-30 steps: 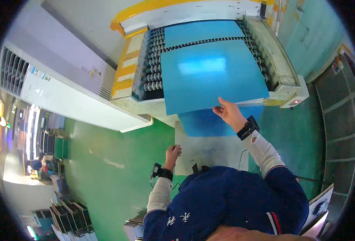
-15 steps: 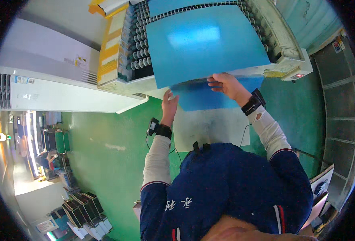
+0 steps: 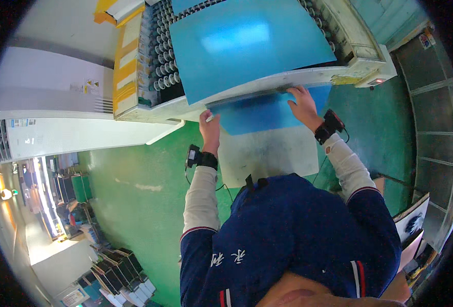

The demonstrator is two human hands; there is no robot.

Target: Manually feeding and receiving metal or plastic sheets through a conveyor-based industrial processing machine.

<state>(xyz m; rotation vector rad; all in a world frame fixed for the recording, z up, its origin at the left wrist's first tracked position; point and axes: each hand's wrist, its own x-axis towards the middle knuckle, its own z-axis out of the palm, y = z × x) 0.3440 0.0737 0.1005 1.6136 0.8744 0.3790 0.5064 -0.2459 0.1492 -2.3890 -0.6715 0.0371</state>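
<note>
A large glossy blue sheet (image 3: 252, 46) lies across the rollers of a conveyor machine (image 3: 334, 74), its near left corner overhanging the front rail. Just below that corner is my left hand (image 3: 209, 132), fingers bent together around a small pale bit at the tips that I cannot make out. My right hand (image 3: 304, 108) is at the underside of the rail, thumb apart from the bent fingers, with nothing visible between them. Beneath both hands lies a second blue sheet (image 3: 259, 115), lower down on a pale grey board (image 3: 267, 153). Black straps with small devices circle both wrists.
White spiral rollers (image 3: 166, 66) show left of the sheet. A tall white cabinet unit (image 3: 78, 130) stands at the left. Several dark racks (image 3: 116, 268) are at the lower left on a green floor (image 3: 134, 204). A metal-framed panel (image 3: 428, 143) bounds the right side.
The blue sheet sits farther onto the rollers, and its near edge no longer hangs over the rail at the right. My right hand has moved right and away from that edge; the view has shifted slightly.
</note>
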